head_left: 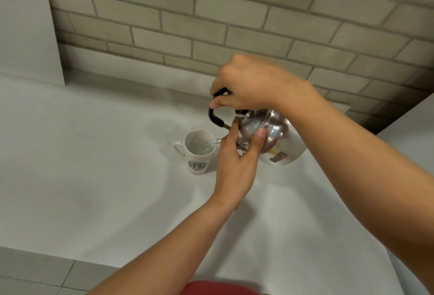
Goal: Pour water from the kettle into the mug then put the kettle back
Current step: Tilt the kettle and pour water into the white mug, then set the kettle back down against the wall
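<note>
Here, tilted kettle (281,144) beside mug (198,153), left hand (234,165) hiding spout, brick wall (211,24).

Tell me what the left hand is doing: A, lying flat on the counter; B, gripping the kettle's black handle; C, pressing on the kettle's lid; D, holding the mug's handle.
C: the left hand presses on the lid of the tilted kettle, whose black handle the right hand grips.
</note>
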{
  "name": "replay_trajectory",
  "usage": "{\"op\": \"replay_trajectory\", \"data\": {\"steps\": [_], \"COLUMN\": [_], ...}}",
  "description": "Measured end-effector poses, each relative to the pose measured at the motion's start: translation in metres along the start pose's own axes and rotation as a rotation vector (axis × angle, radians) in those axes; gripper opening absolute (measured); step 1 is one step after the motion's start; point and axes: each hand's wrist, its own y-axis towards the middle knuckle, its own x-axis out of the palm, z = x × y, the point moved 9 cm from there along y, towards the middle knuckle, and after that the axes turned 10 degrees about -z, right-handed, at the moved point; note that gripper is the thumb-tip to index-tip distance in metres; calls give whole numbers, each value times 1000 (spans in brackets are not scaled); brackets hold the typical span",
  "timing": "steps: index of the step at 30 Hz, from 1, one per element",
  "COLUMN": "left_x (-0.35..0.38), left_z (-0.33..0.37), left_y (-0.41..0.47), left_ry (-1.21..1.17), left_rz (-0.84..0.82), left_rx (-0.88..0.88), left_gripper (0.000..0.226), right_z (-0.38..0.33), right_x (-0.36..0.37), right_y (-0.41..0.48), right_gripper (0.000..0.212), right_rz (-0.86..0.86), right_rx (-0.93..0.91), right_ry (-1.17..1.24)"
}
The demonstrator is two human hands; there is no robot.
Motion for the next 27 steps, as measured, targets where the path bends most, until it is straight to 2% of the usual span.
{"op": "replay_trajectory", "data": {"steps": [4,12,15,17,21,24,27], "left_x": [-6,0,3,-3,-18,-10,5], "left_z": [-7,-8,-2,7,36,51,56], "left_y": [0,-4,-8,-10,1,22,38], "left_ry": [148,512,582,596,651,716,774], "left_rz": [-31,-148,-179,-151,-43,-110,-216], "left_rx": [-15,64,119,169,254,228,215], "left_gripper": [67,75,68,56,46,53,47], "right_z": [18,63,80,90,102,104,106], "right_x": [14,44,59,69,89,102,116], "right_y": [-18,-80,-104,-119,-141,-146,-147], "right_gripper": [34,31,30,28,27,26,26], "right_rz": [110,539,674,750,838,842,839], "right_rx": [4,97,169,210,259,270,271], "right_ry": [130,389,537,637,788,820,850]}}
